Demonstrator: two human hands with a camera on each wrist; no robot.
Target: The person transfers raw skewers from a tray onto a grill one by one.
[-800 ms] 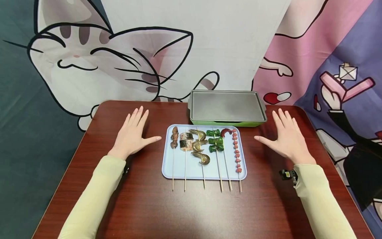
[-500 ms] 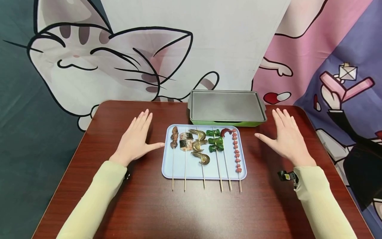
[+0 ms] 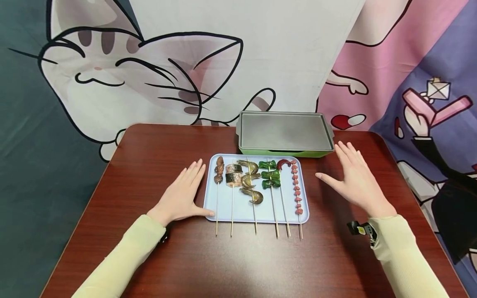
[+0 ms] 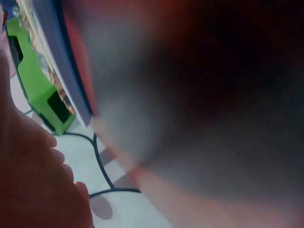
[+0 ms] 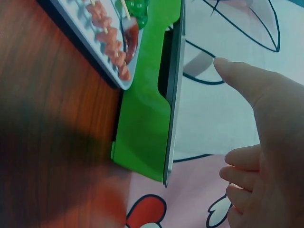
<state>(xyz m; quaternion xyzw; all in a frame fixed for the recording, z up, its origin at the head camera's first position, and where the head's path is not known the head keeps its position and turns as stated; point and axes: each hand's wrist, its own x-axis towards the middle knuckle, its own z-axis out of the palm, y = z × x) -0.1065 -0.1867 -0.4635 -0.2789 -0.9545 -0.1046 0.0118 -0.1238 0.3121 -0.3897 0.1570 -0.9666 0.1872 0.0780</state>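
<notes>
I'm counting one green-based grill (image 3: 285,131), one pale-blue tray (image 3: 243,214) on the table (image 3: 186,260), and six skewers (image 3: 249,181) lying side by side in it. They're carrying brown chunks (image 3: 220,169), two fish slices (image 3: 234,179), three shrimp (image 3: 256,197), three green pieces (image 3: 271,174), one dark-red curl (image 3: 282,163), pink bits (image 3: 297,193). Left hand (image 3: 182,196) by the tray (contact unclear), right hand (image 3: 355,180) near the grill: both are holding fingers straight, well apart.

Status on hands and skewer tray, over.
Left hand outstretched at left edge of tray, contact unclear. Right hand outstretched, empty. Six skewers on tray. No obstruction seen; griddle behind tray.
</notes>
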